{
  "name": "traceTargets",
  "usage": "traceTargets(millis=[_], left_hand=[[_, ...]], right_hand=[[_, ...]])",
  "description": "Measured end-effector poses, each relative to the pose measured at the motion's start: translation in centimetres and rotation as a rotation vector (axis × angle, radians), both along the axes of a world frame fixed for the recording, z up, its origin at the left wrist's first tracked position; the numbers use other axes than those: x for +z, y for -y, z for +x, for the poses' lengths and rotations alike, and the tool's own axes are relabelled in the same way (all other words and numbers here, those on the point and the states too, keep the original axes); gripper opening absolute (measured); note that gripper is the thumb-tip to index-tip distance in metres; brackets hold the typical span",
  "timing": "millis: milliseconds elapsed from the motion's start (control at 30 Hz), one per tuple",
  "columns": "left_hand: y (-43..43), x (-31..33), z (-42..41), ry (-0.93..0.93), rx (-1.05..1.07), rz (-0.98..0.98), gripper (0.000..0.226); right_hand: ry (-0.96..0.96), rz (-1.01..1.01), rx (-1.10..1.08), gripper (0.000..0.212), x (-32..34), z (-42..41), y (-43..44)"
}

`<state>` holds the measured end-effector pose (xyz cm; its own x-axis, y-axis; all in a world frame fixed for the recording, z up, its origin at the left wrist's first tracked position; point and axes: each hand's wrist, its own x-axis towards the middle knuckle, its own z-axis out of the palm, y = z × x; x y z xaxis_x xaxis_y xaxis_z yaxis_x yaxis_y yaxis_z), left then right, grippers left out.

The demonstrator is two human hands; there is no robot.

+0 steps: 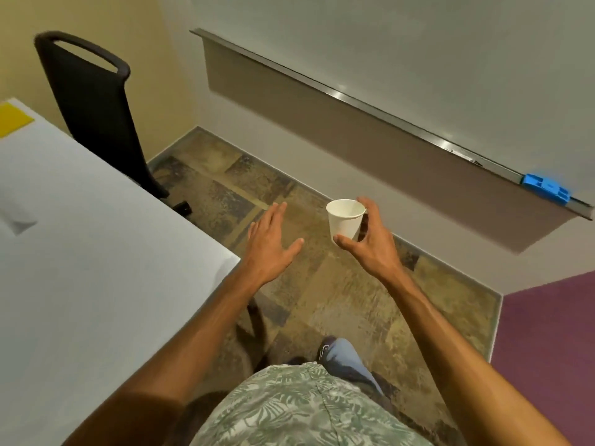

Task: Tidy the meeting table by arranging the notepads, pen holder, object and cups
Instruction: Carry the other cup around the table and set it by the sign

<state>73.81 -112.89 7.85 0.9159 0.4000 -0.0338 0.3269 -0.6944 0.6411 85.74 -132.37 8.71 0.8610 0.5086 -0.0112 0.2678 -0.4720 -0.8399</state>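
My right hand (373,239) grips a white paper cup (344,220), held upright in the air above the carpet, to the right of the table's corner. The cup looks empty. My left hand (270,243) is held flat with fingers spread, holding nothing, just past the corner of the white meeting table (96,268). A yellow notepad (11,119) lies at the table's far left edge, cut off by the frame. No pen holder or other cups are in view.
A black chair (93,107) stands against the table's far side. A whiteboard with a metal tray (386,114) runs along the wall, with a blue eraser (545,186) on it. Patterned carpet (338,300) lies below. A purple wall (547,333) is on the right.
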Motion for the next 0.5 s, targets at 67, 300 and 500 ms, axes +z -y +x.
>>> traceTargets(millis=[67, 300, 500], left_hand=[[-1.6, -0.4, 2.1, -0.007, 0.065, 0.004, 0.082], [-7.3, -1.5, 10.6, -0.023, 0.331, 0.004, 0.082], [-10.6, -1.3, 14.3, -0.049, 0.549, 0.010, 0.083]], right_hand=[[-0.007, -0.001, 0.066, 0.080, -0.1, 3.2, -2.4], [0.013, -0.009, 0.321, 0.082, -0.7, 15.9, -11.6], [-0.023, -0.017, 0.547, 0.083, -0.6, 23.2, -18.4]])
